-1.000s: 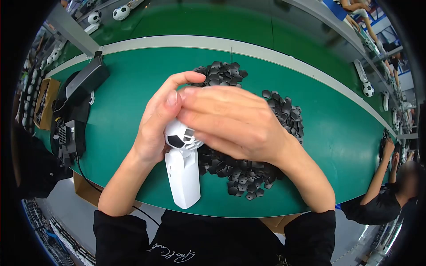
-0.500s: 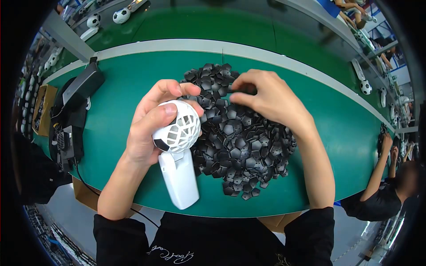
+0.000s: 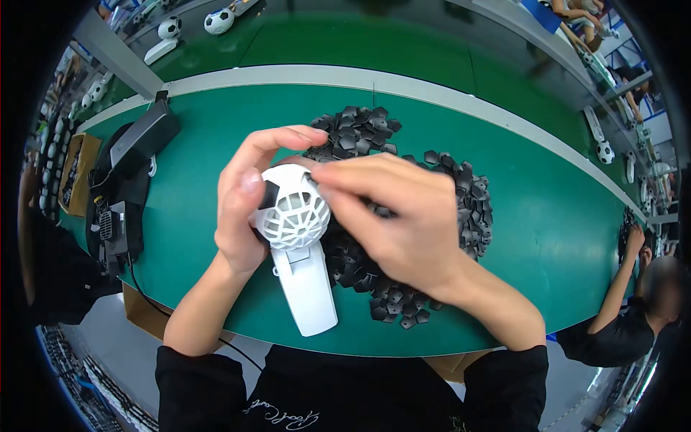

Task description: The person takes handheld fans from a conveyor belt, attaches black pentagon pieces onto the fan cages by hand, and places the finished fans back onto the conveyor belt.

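Observation:
My left hand (image 3: 245,191) is wrapped round the left side of a white lattice ball (image 3: 295,216) joined to a white handle (image 3: 306,291) that points toward me. A black panel shows on the ball's upper left. The fingertips of my right hand (image 3: 399,209) are pinched at the ball's upper right, on a small dark piece (image 3: 311,178) that is mostly hidden. Beneath and behind my right hand lies a large pile of black pentagon pieces (image 3: 471,205) on the green table (image 3: 547,216).
At the left are a black device (image 3: 144,133), a power unit with a cable (image 3: 124,230) and a cardboard box (image 3: 79,173). Beyond the pale table rail (image 3: 288,77) sit ball-headed items (image 3: 219,21). A co-worker (image 3: 619,324) is at the right edge.
My right hand has gone from the pile back to the ball, pinched at its upper right. The ball has turned in my left hand, so its black panel now sits higher.

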Available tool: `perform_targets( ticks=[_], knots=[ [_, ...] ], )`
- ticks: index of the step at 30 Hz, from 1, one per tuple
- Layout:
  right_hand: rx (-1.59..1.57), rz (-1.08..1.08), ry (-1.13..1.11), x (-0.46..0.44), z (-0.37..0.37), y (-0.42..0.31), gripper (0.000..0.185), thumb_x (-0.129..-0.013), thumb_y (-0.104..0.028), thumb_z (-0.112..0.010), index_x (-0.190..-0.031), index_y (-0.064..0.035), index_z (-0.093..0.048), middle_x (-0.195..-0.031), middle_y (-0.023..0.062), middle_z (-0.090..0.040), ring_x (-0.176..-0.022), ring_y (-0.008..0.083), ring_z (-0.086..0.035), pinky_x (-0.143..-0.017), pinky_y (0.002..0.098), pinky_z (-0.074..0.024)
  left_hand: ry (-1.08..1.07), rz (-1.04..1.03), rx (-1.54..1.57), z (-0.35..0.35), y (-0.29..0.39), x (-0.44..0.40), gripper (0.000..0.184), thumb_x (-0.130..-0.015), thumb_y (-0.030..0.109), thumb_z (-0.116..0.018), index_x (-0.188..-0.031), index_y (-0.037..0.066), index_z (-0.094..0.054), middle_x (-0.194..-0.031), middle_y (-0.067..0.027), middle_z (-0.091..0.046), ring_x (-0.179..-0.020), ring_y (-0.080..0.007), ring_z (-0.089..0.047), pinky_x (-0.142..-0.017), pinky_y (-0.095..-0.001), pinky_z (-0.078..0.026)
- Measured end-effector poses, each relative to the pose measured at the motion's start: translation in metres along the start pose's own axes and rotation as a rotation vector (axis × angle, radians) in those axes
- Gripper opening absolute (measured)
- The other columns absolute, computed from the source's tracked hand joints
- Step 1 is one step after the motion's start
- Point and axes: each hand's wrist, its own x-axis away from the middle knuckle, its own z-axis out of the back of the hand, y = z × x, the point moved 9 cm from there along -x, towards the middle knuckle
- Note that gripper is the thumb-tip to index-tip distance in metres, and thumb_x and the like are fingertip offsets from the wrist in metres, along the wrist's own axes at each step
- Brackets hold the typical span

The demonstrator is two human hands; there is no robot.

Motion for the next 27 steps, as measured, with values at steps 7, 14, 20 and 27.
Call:
perform_targets(
  ticks=[7,14,20,27],
  knots=[
    [0.037,0.088,-0.270,-0.017,0.013,-0.006,0.016,-0.075,-0.004,-0.063,-0.090,0.0028,-0.067,-0.087,0.0119,-0.068,-0.078,0.0174,-0.064,-0.070,0.0303,-0.0499,-0.157,-0.333,-0.384,-0.004,0.031,0.002,0.057,-0.085,0.046,-0.043,-0.081,-0.007,-0.061,-0.087,-0.0202,-0.061,-0.076,-0.0258,-0.060,-0.069,-0.0318,-0.048],
    [0.591,-0.261,-0.352,-0.018,0.050,0.086,0.020,-0.077,-0.014,-0.063,-0.088,0.0028,-0.064,-0.074,0.0129,-0.064,-0.067,0.0207,-0.060,-0.065,0.0307,-0.0472,-0.145,-0.305,-0.387,-0.006,0.033,0.004,0.052,-0.087,0.041,-0.042,-0.080,-0.007,-0.062,-0.082,-0.0189,-0.061,-0.070,-0.0248,-0.060,-0.065,-0.0318,-0.048],
    [0.551,-0.464,-0.404,-0.014,0.042,0.090,0.019,-0.076,-0.015,-0.065,-0.083,0.0026,-0.060,-0.074,0.0128,-0.061,-0.073,0.0264,-0.059,-0.068,0.0346,-0.0463,0.036,-0.045,0.013,0.011,-0.005,-0.004,0.048,-0.090,0.036,-0.036,-0.081,-0.005,-0.061,-0.083,-0.0184,-0.059,-0.071,-0.0263,-0.061,-0.058,-0.0340,-0.051],
    [0.734,-0.325,-0.429,-0.015,0.042,0.085,0.017,-0.077,-0.012,-0.064,-0.085,0.0021,-0.060,-0.078,0.0125,-0.061,-0.075,0.0255,-0.059,-0.069,0.0347,-0.0452,0.212,0.352,0.650,0.010,-0.045,0.002,0.045,-0.090,0.034,-0.034,-0.083,-0.002,-0.060,-0.083,-0.0173,-0.057,-0.073,-0.0304,-0.062,-0.049,-0.0386,-0.055]
  ],
)
